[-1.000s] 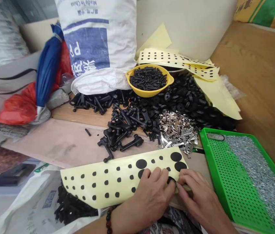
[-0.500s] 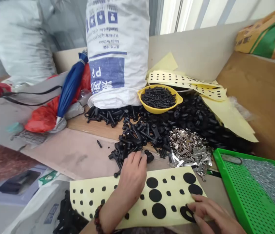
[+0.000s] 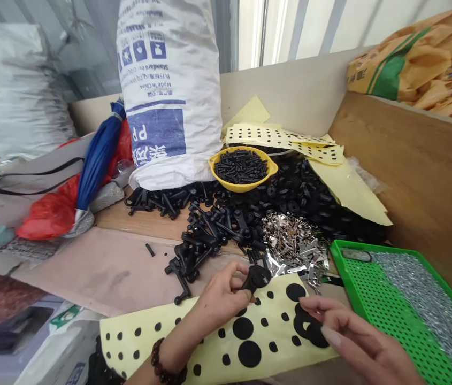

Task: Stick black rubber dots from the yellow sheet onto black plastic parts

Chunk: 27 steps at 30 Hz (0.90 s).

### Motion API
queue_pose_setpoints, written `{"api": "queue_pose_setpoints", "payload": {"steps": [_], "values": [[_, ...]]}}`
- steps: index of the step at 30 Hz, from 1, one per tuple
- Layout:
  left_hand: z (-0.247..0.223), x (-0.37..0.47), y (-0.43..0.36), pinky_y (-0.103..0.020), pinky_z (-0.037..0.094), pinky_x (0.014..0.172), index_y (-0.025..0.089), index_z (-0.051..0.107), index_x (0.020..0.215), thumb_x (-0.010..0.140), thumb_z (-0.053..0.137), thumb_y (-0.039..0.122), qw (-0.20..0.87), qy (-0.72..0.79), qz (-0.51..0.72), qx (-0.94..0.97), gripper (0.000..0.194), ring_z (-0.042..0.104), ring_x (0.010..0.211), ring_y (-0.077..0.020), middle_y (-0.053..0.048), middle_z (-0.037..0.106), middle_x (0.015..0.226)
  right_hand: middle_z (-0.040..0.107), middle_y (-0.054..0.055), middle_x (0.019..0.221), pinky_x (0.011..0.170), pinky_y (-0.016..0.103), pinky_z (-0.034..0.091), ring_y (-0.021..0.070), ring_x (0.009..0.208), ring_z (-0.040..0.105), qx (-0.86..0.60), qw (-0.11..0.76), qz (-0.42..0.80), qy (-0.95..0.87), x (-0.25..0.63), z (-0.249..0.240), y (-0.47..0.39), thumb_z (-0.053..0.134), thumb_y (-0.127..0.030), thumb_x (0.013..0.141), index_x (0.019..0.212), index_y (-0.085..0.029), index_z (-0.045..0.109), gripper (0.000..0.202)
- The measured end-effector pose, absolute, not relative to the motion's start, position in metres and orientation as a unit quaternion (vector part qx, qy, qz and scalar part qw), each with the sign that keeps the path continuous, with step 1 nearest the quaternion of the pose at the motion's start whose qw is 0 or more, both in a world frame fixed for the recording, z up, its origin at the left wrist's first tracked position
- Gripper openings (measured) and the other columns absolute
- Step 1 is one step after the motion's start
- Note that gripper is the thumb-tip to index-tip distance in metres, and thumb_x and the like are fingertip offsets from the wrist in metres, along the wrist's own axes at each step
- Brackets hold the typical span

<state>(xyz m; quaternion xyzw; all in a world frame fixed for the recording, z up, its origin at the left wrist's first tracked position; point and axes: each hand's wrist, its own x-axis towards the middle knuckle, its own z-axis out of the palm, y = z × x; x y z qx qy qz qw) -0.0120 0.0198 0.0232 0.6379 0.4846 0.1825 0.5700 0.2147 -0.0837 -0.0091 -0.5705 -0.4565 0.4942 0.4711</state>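
Observation:
My left hand [image 3: 226, 294] grips a black plastic part with a round head [image 3: 258, 277], holding it just above the yellow sheet [image 3: 177, 353]. The sheet carries rows of small black dots and larger black discs [image 3: 249, 354]. At the sheet's right end, my right hand [image 3: 364, 339] has thumb and fingers around a black ring-shaped pad [image 3: 300, 322], which overlaps a black disc below it. Beyond my left hand lies a heap of black plastic arms [image 3: 205, 232]. Small metal strips [image 3: 298, 246] are piled to its right.
A green perforated tray [image 3: 386, 305] with small silvery pieces stands at right. Behind the heap are a yellow colander [image 3: 242, 187] of black pins and a tall white sack [image 3: 169, 69]. A blue umbrella [image 3: 99, 155] and red plastic bag [image 3: 49, 214] lie at left.
My left hand has taken the round-headed black part from the heap and brought it right, over the sheet. My right hand has raised the black ring from the sheet. The view has turned right.

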Motion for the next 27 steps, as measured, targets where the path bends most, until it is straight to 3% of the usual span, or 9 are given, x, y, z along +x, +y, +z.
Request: {"api": "queue_pose_setpoints", "payload": {"steps": [3, 8, 14, 21, 27], "values": [[0.022, 0.0, 0.01, -0.019, 0.037, 0.048, 0.015, 0.052, 0.111, 0.066, 0.058, 0.017, 0.698, 0.452, 0.164, 0.531, 0.045, 0.053, 0.05, -0.0092, -0.002, 0.067, 0.075, 0.068, 0.008, 0.117, 0.081, 0.027, 0.052, 0.0296, 0.113, 0.059, -0.554, 0.521, 0.535, -0.368, 0.206, 0.001, -0.076, 0.07, -0.043, 0.075, 0.06, -0.023, 0.061, 0.027], [0.023, 0.014, 0.0, -0.018, 0.038, 0.045, 0.016, 0.055, 0.099, 0.058, 0.06, 0.017, 0.771, 0.41, 0.157, 0.461, 0.041, 0.052, 0.045, -0.0069, 0.001, 0.064, 0.072, 0.069, 0.009, 0.11, 0.079, 0.03, 0.049, 0.0297, 0.105, 0.06, -0.538, 0.516, 0.565, -0.353, 0.203, -0.004, -0.071, 0.073, -0.044, 0.073, 0.059, -0.022, 0.061, 0.029], [0.025, 0.021, -0.002, -0.02, 0.039, 0.047, 0.011, 0.059, 0.108, 0.055, 0.055, 0.015, 0.78, 0.411, 0.157, 0.444, 0.054, 0.05, 0.046, -0.0073, 0.001, 0.061, 0.068, 0.07, 0.008, 0.102, 0.078, 0.03, 0.045, 0.0285, 0.102, 0.058, -0.539, 0.533, 0.554, -0.344, 0.199, -0.006, -0.076, 0.071, -0.043, 0.074, 0.058, -0.022, 0.059, 0.029], [0.023, 0.015, -0.004, -0.02, 0.039, 0.051, 0.013, 0.065, 0.11, 0.06, 0.055, 0.019, 0.763, 0.414, 0.147, 0.474, 0.051, 0.051, 0.049, -0.0076, 0.0, 0.064, 0.075, 0.069, 0.008, 0.097, 0.077, 0.031, 0.048, 0.0279, 0.095, 0.061, -0.55, 0.516, 0.552, -0.357, 0.199, -0.008, -0.074, 0.073, -0.044, 0.071, 0.057, -0.021, 0.06, 0.03], [0.03, 0.013, -0.006, -0.021, 0.037, 0.05, 0.014, 0.067, 0.111, 0.068, 0.055, 0.019, 0.731, 0.436, 0.131, 0.509, 0.045, 0.05, 0.049, -0.011, 0.002, 0.056, 0.057, 0.069, 0.008, 0.096, 0.073, 0.03, 0.049, 0.0262, 0.089, 0.062, -0.563, 0.508, 0.539, -0.367, 0.199, -0.008, -0.073, 0.071, -0.042, 0.073, 0.057, -0.021, 0.059, 0.03]]}}
